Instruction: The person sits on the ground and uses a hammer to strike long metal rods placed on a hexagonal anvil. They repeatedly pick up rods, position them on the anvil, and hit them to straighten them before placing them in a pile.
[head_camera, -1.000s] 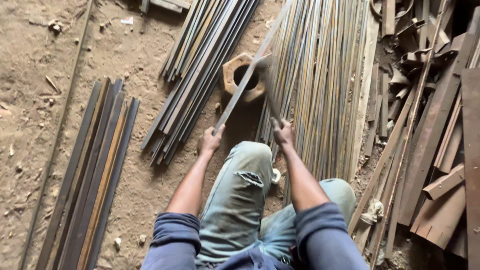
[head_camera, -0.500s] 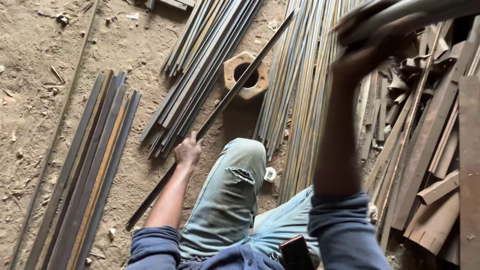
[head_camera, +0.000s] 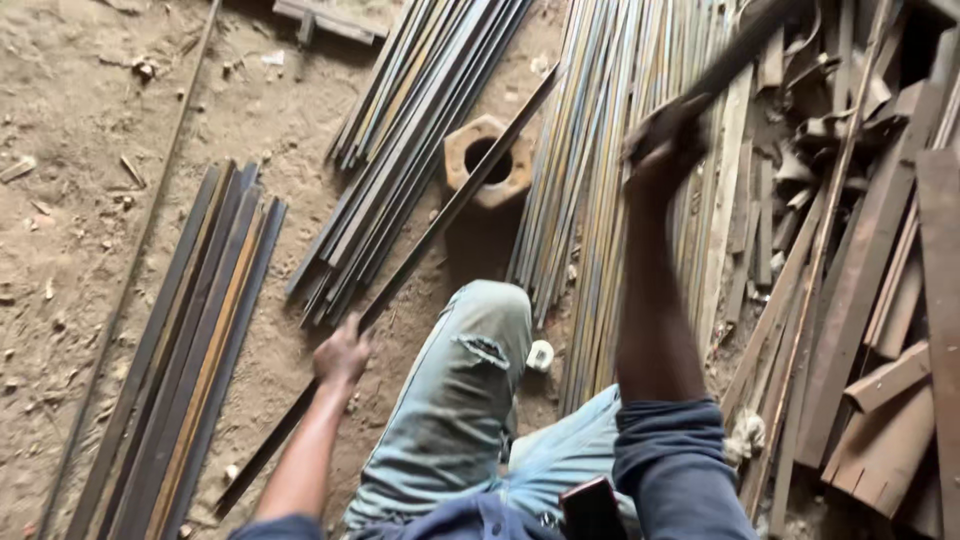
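The left hand (head_camera: 342, 355) grips a long metal strip (head_camera: 400, 280) lying across a hexagonal block (head_camera: 488, 160) on the dirt floor. The right hand (head_camera: 662, 130) (blurred) is clenched round a raised hammer handle (head_camera: 735, 55); a downward strike on the strip seems due.

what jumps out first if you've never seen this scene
The raised right hand gripping a blurred tool handle at upper right. Below it, the left hand holds a long metal strip that runs diagonally over a hexagonal block at top centre. Bundles of strips lie on the dirt around.
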